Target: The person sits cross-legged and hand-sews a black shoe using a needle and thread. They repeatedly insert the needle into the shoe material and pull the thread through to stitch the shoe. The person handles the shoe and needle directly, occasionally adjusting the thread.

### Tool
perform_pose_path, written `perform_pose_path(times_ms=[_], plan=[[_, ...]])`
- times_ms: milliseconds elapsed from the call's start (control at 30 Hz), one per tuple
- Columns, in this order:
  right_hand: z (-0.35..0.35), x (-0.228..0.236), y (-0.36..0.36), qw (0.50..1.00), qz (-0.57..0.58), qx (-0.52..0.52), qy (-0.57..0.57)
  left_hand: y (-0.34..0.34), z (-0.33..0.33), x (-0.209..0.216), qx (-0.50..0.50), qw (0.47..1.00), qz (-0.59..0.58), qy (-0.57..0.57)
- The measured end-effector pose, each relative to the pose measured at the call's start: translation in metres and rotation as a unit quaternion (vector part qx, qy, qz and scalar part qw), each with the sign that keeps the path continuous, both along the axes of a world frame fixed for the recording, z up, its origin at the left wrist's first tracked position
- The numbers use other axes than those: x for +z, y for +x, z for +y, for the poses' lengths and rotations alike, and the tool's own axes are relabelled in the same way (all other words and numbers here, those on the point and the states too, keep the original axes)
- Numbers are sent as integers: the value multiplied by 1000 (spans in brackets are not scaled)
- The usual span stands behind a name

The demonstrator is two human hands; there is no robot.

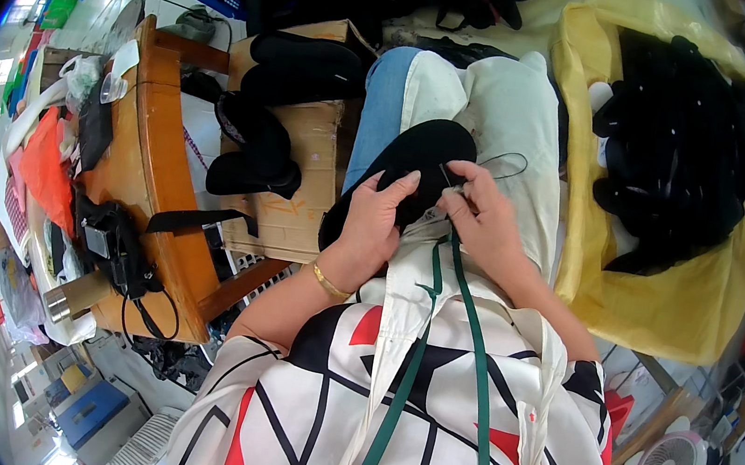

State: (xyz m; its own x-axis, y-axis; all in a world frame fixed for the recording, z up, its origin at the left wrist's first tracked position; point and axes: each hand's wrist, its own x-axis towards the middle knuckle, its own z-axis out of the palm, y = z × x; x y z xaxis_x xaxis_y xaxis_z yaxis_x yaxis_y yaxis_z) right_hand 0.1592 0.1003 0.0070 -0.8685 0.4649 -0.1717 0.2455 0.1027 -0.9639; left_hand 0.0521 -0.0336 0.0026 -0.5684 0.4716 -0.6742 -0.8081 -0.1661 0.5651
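Across my lap lies a black slipper (pixel 435 151), its long rounded shape slanting from upper right to lower left. My left hand (pixel 377 210) grips it along its near side, thumb pressed on top. My right hand (pixel 483 211) is closed in a pinch at the slipper's right edge. From those fingers a thin dark thread (pixel 521 163) bends out in a loop to the right. A short, thin dark piece, perhaps a needle, shows by the fingertips, too small to be sure of. Under both hands is a pale apron (pixel 522 130) over my legs.
At left, more black slippers (pixel 305 68) lie on a cardboard box (pixel 302 195), beside a wooden bench (pixel 137 164) with a black strapped device (pixel 108 240). At right stands a yellow sack (pixel 654 312) full of black pieces (pixel 684 151). A fan (pixel 669 464) is at lower right.
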Motion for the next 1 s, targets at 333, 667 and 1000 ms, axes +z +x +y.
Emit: perform_pose_path(times_ms=[333,667,1000], plan=[[8,5,-10,983,-112,8,-143,3,16,2,29,992,29,-117],[9,-5,-8,991,-73,38,-104,3,6,-12,1,996,33,-78],[19,1,-19,958,-142,41,-244,15,3,-11,-31,994,86,-56]])
